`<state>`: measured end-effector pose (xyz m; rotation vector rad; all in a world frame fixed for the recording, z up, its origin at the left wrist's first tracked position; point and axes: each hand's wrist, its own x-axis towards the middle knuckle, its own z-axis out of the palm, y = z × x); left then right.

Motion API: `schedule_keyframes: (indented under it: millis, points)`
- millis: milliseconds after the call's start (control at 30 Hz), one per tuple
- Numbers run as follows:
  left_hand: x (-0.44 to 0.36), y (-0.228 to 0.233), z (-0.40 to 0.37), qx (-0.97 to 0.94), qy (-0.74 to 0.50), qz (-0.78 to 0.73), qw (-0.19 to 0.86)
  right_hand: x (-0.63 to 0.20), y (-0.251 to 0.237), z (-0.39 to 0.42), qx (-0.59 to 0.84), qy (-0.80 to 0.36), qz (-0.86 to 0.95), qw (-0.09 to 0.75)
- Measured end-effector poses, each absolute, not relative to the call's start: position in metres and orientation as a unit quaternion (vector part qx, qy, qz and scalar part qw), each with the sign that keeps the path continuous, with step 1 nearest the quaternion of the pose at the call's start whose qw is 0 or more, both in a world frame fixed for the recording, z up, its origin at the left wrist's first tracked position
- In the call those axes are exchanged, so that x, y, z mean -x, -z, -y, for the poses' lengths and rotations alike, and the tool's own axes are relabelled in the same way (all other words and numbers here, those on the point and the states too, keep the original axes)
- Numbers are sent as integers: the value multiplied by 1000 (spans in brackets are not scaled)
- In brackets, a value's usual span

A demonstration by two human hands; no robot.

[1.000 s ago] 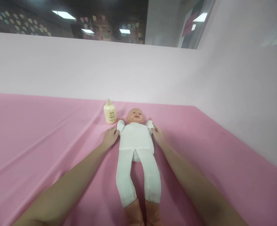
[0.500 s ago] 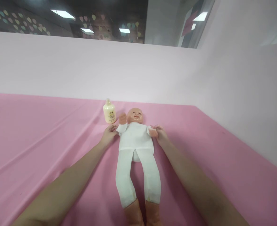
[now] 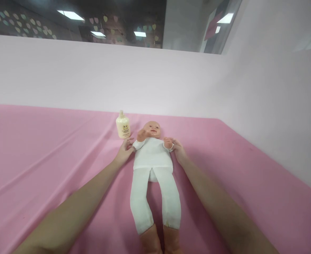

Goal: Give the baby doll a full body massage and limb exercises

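A baby doll (image 3: pixel 153 153) lies on its back on the pink cloth, its bare head away from me and its feet towards me. White cloth covers its body, arms and legs. My left hand (image 3: pixel 124 151) is at the doll's arm on the left, thumb against the white sleeve and the other fingers beside it. On the other side my right hand (image 3: pixel 179 150) grips the doll's other arm near the wrist, its fingers partly hidden behind the doll's hand. Both doll hands are raised beside its chest and chin.
A pale yellow lotion bottle (image 3: pixel 123 126) with a dark printed label stands upright left of the doll's head. The pink cloth (image 3: pixel 52 148) has creases on the left. White walls (image 3: pixel 105 77) rise behind and at the right, with a window (image 3: pixel 123 23) above.
Both doll arms have moved inward, their hands now nearer the chest and chin. My hands have shifted slightly with them. The doll's body and the bottle stay where they were.
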<state>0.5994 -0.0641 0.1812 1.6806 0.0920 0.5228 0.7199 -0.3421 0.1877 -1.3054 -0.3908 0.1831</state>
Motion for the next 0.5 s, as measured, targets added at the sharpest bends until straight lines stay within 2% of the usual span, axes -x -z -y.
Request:
schedule_keyframes:
  millis: [133, 500]
  points:
    - [-596, -185, 67, -761, -249, -49, 597, -718, -187, 341, 609, -20, 172, 774]
    - [-595, -186, 65, -811, -299, -32, 501, -715, -185, 342, 706, 90, 192, 676]
